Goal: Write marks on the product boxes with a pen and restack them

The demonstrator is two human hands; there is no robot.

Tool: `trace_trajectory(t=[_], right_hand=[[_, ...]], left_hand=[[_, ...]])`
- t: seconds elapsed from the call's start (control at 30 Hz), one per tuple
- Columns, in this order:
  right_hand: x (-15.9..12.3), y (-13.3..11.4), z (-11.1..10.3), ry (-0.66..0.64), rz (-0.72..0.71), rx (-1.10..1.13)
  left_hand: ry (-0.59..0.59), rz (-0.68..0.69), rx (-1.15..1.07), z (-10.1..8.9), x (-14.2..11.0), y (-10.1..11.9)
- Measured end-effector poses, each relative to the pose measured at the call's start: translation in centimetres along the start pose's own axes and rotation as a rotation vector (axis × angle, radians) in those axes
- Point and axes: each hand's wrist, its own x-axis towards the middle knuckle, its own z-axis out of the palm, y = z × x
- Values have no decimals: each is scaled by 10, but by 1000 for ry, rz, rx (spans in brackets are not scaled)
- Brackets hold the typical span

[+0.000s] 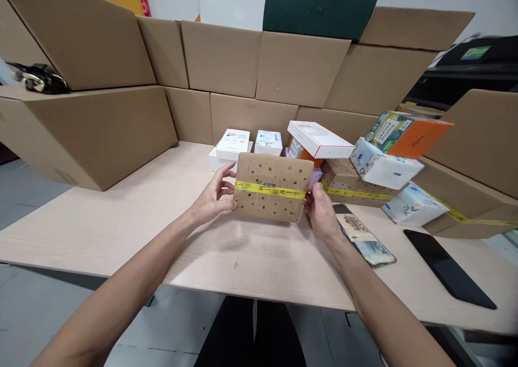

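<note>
A small brown cardboard box (273, 205) with dark printed spots and a yellow tape band is held between both hands in the middle of the view, its broad side facing me. My left hand (214, 194) grips its left edge, thumb at the lower corner and fingers curved toward the back. On the opposite edge, my right hand (321, 210) closes with the thumb toward me; its other fingers are partly hidden. Behind the box stand white boxes (233, 143), a blue-patterned tissue pack (268, 142) and a flat white box (319, 138) lying across other packages.
On the right are a larger taped carton (343, 179), tissue packs (384, 163), an orange-sided box (416, 135), a banknote-patterned item (364, 235) and a black phone-like slab (447, 267). Tall cardboard walls (226, 59) enclose the back of the wooden table (121, 216).
</note>
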Motion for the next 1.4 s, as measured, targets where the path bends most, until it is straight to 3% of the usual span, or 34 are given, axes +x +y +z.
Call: trace_trajectory(t=[0.1,0.33,0.5,0.63,0.9,1.07,1.23,1.33,1.4], right_hand=[[3,2,0,29,-61,63],[5,2,-2,4,-24,19],[6,-7,-15,121,-111,-272],[8,-11,-24,200,-95,-515],[7,-20,-33,106,13,-1121],[2,-16,-41,-124,196,-1386],[6,-11,-44,-172,206,-1325],[10,-17,-46,56,100,-1046],[11,-27,-45,233,5,-679]], left_hand=[[-48,51,103,1,-1,-6],[-56,90,347,3,-4,-6],[-7,123,460,3,-4,-2],[8,137,462,2,-3,-3],[58,211,475,4,-4,-5],[53,255,546,8,-6,-4],[60,286,606,11,-7,-5],[57,295,607,11,-7,-5],[46,293,600,11,-6,-4]])
